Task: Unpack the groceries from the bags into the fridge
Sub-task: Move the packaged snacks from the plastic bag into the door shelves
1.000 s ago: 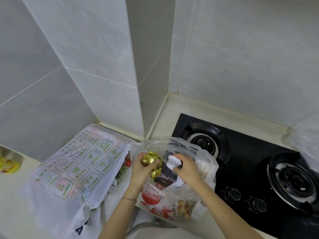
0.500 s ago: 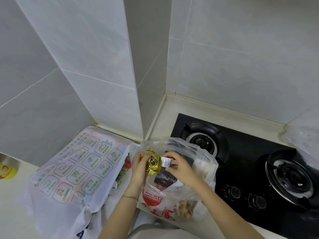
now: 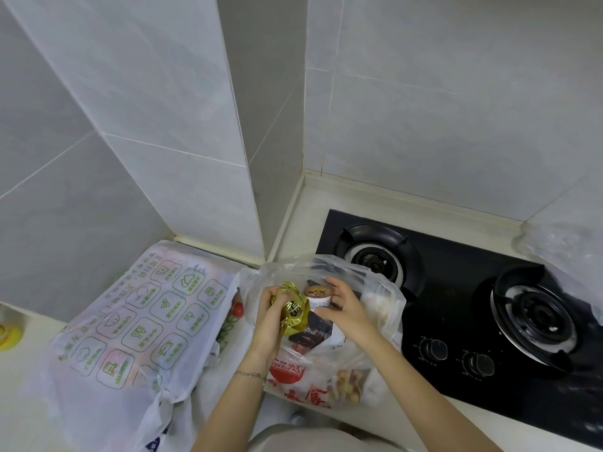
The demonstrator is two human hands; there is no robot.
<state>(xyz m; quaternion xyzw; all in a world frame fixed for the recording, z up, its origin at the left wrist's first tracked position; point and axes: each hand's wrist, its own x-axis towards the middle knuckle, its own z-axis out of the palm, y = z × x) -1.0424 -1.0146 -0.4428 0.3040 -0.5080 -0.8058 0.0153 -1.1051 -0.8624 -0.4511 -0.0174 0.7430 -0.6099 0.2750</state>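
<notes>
A clear plastic grocery bag (image 3: 329, 380) with red print stands on the counter just left of the stove. Above its open mouth my left hand (image 3: 269, 316) grips a gold foil packet (image 3: 293, 309). My right hand (image 3: 344, 308) holds a small white cup (image 3: 318, 296) with a printed lid, right beside the gold packet. Dark packets and a pack with round brownish items lie inside the bag. A second white bag (image 3: 130, 324) with green icons lies to the left, something red and green showing at its edge.
A black two-burner gas stove (image 3: 463, 308) fills the counter to the right, its knobs near the front edge. Tiled walls and a protruding column stand close behind. A crumpled clear bag (image 3: 567, 252) sits at far right, a yellow item (image 3: 8, 334) at far left.
Both hands have risen slightly out of the bag. The small cup has been turned, so its printed lid now faces up beside the gold packet.
</notes>
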